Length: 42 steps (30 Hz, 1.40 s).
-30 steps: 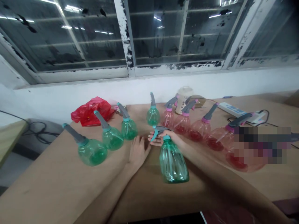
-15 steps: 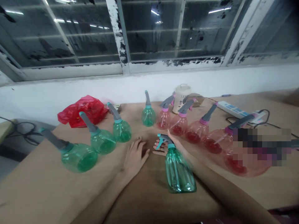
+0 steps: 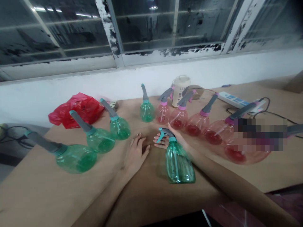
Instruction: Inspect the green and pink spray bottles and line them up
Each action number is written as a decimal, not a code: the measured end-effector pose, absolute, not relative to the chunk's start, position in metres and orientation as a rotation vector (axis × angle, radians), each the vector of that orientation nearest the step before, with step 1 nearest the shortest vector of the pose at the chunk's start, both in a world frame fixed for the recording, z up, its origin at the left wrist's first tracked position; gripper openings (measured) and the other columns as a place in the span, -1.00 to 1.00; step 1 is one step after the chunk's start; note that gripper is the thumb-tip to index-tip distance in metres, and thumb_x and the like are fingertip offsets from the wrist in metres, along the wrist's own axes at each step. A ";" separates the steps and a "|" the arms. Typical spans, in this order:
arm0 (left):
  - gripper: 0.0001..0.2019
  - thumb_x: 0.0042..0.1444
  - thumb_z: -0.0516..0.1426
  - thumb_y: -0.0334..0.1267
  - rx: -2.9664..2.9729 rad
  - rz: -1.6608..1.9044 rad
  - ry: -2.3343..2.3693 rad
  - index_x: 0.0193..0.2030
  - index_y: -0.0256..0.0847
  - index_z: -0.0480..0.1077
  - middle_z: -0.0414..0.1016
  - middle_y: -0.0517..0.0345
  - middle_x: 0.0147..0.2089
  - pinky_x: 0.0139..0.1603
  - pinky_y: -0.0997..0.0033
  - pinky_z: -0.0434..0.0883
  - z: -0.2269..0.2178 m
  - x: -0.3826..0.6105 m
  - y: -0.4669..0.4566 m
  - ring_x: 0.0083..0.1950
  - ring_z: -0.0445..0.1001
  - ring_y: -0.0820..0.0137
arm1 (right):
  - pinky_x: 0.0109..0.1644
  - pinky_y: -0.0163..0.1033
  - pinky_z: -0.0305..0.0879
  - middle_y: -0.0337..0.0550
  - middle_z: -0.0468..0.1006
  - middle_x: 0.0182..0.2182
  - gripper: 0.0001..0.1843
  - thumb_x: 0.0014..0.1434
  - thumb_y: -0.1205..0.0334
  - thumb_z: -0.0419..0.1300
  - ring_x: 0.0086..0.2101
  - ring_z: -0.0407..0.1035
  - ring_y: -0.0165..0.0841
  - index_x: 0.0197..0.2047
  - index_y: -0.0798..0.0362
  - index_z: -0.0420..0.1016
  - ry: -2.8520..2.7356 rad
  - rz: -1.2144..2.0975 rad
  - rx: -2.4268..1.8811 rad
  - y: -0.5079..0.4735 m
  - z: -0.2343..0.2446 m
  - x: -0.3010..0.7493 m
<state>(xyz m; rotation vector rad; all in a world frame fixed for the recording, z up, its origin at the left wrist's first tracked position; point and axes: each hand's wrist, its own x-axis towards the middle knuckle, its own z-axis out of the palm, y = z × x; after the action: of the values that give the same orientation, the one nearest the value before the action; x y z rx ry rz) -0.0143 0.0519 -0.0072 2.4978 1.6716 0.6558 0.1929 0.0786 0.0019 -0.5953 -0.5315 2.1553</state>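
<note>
My right hand [image 3: 178,138] is behind the neck of a green spray bottle [image 3: 178,165], its fingers curled near the turquoise trigger and its thumb raised beside the grey head. The bottle is tilted, its base toward me. Resting on the table, my left hand [image 3: 137,153] has its fingers spread and holds nothing. Left of it stand several other green spray bottles, the nearest being one with a grey nozzle [image 3: 120,128]. Another green bottle [image 3: 146,112] stands farther back. To the right, a curved row of pink spray bottles [image 3: 178,118] runs toward me.
On the wooden table [image 3: 35,189] a crumpled red plastic bag [image 3: 77,110] lies at the back left. Behind the pink bottles are a lidded cup [image 3: 181,90] and a power strip [image 3: 236,100] with black cables. A white wall [image 3: 82,83] and windows border the far side.
The view has shifted, so the table things sit slightly higher and farther left. Both hands and the green bottle by my right hand keep nearly the same pose.
</note>
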 end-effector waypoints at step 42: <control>-0.63 0.25 -0.07 -0.11 2.534 0.588 1.692 0.08 -0.28 0.27 0.24 -0.07 0.21 0.26 0.10 0.14 -0.005 -0.012 0.051 0.27 0.14 0.18 | 0.04 0.02 0.30 0.02 0.57 -0.37 -0.52 0.23 -0.11 -0.03 -0.17 0.48 -0.19 -0.29 0.16 0.44 -0.405 2.164 -0.465 0.081 -0.006 0.196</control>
<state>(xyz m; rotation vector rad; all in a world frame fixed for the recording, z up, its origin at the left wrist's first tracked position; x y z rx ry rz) -0.0123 0.0508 -0.0049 2.5343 1.6917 0.5881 0.1965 0.0808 -0.0062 -0.4648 -0.4047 2.1635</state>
